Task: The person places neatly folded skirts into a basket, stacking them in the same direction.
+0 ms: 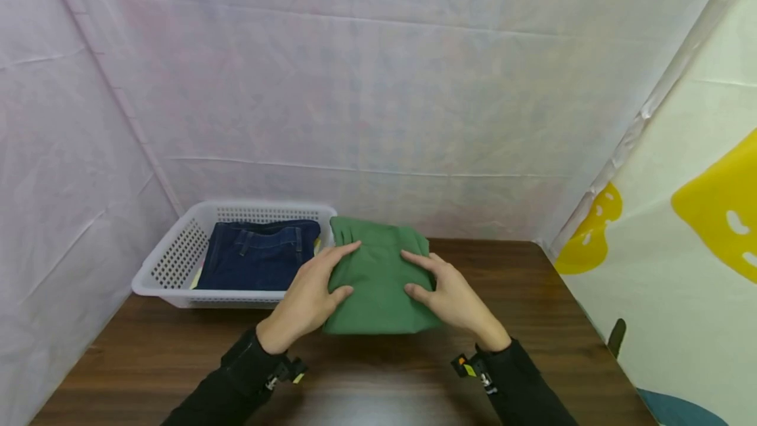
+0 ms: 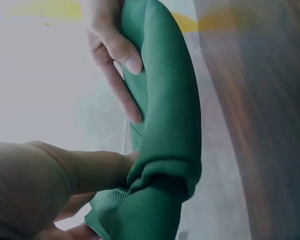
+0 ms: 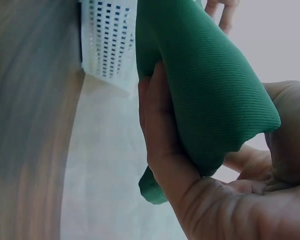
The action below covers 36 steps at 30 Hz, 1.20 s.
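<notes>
A folded green garment (image 1: 381, 294) is held up over the table, just right of the basket. My left hand (image 1: 310, 291) grips its left side, with the thumb and index finger spread on the upper face. On the opposite side my right hand (image 1: 455, 298) holds it the same way. In the right wrist view, several fingers of that hand (image 3: 210, 200) reach beneath the ribbed green cloth (image 3: 210, 90). The left wrist view shows the garment's thick rolled fold (image 2: 172, 100) and the left thumb (image 2: 100, 170) pressed against it.
A white perforated plastic basket (image 1: 183, 248) stands at the back left of the brown wooden table (image 1: 503, 281). Folded dark blue jeans (image 1: 254, 261) lie inside it, over something pale yellow. White sheeting (image 1: 367, 97) hangs behind the table, and a yellow-patterned sheet (image 1: 662, 268) hangs at the right.
</notes>
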Tool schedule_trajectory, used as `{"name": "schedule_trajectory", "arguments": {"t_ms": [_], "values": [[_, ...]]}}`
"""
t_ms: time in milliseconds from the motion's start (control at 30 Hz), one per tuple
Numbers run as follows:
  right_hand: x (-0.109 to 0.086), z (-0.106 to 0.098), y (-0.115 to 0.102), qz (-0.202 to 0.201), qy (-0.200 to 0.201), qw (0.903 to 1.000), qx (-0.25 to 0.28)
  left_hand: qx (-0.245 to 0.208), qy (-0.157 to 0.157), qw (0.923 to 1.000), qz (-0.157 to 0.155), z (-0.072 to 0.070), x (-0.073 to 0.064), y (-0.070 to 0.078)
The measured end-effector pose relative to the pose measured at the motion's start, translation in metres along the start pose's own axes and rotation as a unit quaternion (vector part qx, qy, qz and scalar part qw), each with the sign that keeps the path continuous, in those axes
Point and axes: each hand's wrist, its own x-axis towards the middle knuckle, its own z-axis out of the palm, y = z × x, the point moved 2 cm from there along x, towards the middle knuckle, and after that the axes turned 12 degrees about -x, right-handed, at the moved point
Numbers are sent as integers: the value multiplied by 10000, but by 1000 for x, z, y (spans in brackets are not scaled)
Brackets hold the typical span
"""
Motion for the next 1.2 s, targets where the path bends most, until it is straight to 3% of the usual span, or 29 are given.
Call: {"name": "schedule_trajectory", "arguments": {"t_ms": [633, 900, 1067, 1200], "values": [[61, 24, -48, -264, 76, 9995, 179, 473, 358, 9980, -237, -59, 3, -29], [86, 34, -62, -321, 27, 9988, 369, 396, 502, 9973, -358, -78, 3, -42], [102, 43, -72, -254, -21, 9978, 614, 428, 517, 9961, -574, -92, 3, -56], [117, 54, -84, -434, -132, 9962, 740, 664, 593, 9930, -773, -108, 2, -71]]}}
